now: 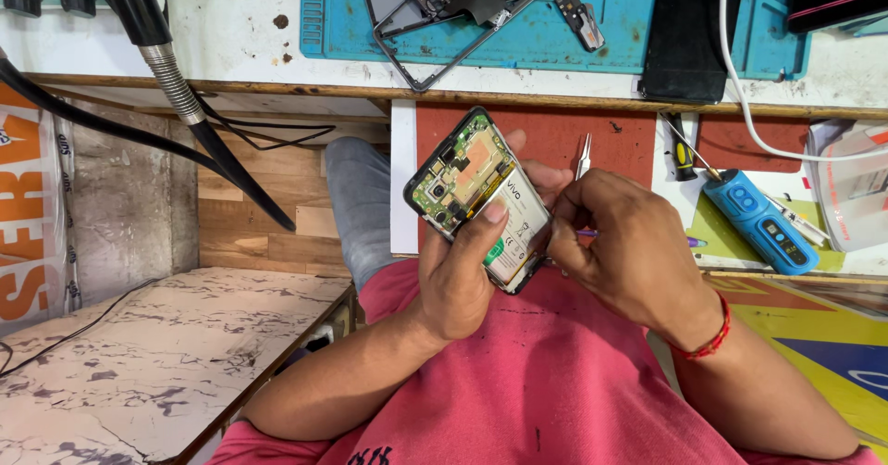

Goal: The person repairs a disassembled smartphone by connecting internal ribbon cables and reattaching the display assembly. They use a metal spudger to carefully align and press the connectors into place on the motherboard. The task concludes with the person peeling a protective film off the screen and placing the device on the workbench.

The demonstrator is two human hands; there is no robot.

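Observation:
My left hand [460,275] grips an opened smartphone [476,197] with its back cover off, so the green circuit board and the white battery show. Its thumb lies across the battery. My right hand [629,248] is closed on metal tweezers [583,155] whose tips point up past the fingers, and a thin purple tool [689,240] pokes out beside the hand. The right fingers touch the phone's right edge. A red thread band sits on the right wrist.
A blue work mat [555,44] on the bench carries a dismantled phone frame [444,2] and small parts. A blue electric screwdriver [763,220], a small black-and-yellow screwdriver [682,150] and a white cable [740,86] lie at right. A black flexible arm [176,76] hangs at left.

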